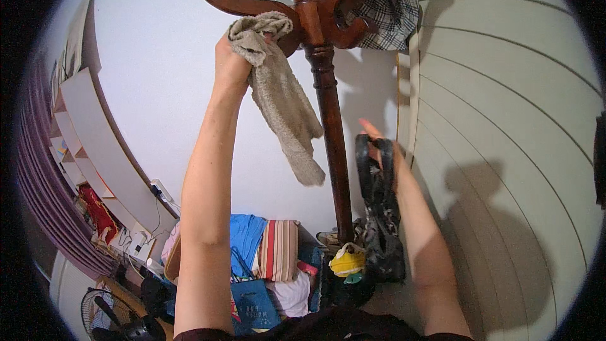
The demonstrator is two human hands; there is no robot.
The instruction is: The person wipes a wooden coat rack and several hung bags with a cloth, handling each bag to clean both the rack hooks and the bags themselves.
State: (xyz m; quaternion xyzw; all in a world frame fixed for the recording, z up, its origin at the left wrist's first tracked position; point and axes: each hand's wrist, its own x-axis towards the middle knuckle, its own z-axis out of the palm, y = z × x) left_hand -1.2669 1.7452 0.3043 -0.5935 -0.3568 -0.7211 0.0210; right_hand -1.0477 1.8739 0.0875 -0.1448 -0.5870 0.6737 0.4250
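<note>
My left hand [236,64] is raised and grips a bunched grey-beige cloth [284,109], whose loose end hangs down beside the post. It is close to a curved arm of the dark wooden coat stand [326,90]. Lower, to the right of the post, my right hand [378,139] is partly hidden behind the straps of a black bag [382,218], which hang over it; the hand is blurred. A black-and-white plaid hat [390,12] hangs on the stand's upper right arm.
A yellow pouch [348,261] is at the foot of the post. Below lie a striped cushion [279,250], blue cloth [247,237] and a blue paper bag [255,304]. White shelving [104,137] and a fan [113,315] stand left; a panelled surface [497,118] rises right.
</note>
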